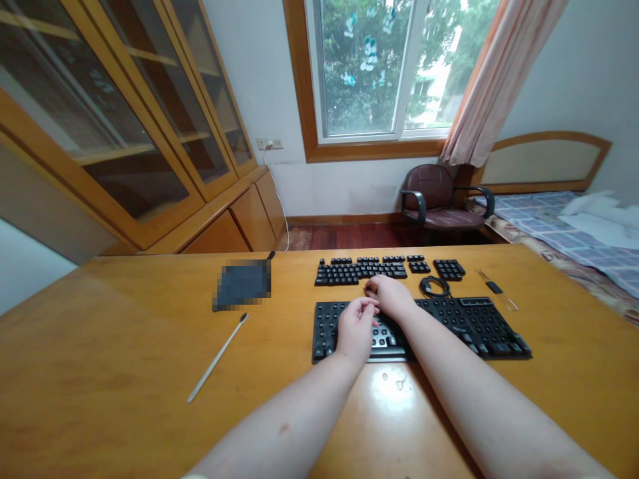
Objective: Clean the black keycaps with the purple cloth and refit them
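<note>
A black keyboard [479, 319] lies on the desk with most of its keycaps off, and bare key posts show. Behind it, loose black keycaps [337, 273] are laid out in keyboard order. My right hand [392, 296] reaches across the keyboard's back edge to the front of these rows, its fingers bent and pinched together. What lies between its fingertips is too small and dark to make out. My left hand [355, 326] hovers over the left-middle part of the keyboard, its fingers loosely curled and slightly apart. I see nothing in it.
A coiled black cable [435, 287] lies behind the keyboard. To the right is a wire keycap puller [494, 287]. On the left lie a thin brush-like stick [218, 359] and a blurred dark pouch [243, 283]. Beyond the desk [124, 372] stands an office chair [433, 196].
</note>
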The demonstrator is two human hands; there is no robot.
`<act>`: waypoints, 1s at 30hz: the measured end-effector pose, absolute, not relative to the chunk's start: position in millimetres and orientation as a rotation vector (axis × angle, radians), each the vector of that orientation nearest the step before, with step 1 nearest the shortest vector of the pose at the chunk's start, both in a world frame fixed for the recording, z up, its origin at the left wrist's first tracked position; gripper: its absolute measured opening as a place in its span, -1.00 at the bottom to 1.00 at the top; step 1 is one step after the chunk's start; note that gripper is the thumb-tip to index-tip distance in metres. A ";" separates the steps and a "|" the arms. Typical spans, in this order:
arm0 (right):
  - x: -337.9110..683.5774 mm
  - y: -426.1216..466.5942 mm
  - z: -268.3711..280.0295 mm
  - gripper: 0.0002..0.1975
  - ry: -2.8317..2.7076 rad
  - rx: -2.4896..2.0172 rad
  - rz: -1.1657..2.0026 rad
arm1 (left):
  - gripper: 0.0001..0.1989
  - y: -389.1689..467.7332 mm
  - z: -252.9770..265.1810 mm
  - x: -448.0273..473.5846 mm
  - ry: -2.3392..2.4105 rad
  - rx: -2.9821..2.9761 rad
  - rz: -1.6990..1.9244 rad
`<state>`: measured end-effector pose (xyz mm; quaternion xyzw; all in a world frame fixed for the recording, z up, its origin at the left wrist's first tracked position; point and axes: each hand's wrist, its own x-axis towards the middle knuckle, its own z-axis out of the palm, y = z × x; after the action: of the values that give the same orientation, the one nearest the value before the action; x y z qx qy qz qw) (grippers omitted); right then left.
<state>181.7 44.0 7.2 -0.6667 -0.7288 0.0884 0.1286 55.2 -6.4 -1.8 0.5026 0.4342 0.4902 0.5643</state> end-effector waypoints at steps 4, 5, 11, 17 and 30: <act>183.8 44.4 5.5 -0.83 -2.001 -1.832 0.312 | -0.83 -3.4 -5.0 55.2 1.026 1.129 1.175; 184.6 42.6 5.3 -0.85 -1.950 -1.745 0.309 | -0.82 -2.2 -6.4 55.5 1.030 1.106 1.191; 183.2 8.2 4.3 -0.87 -1.635 -1.308 0.265 | -0.70 1.2 -11.7 56.7 0.998 1.104 1.204; 180.9 -10.4 2.0 -0.84 -1.708 -1.329 0.328 | -0.77 -2.7 -8.7 55.9 0.931 1.246 1.181; 180.9 -5.4 7.3 -0.80 -1.698 -1.180 0.434 | -0.74 0.0 -13.7 53.0 1.031 1.093 1.235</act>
<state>180.9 -5.4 7.3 -0.4862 -0.6995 0.1790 0.4922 53.0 0.0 -13.7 0.4645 0.4380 0.5247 0.5631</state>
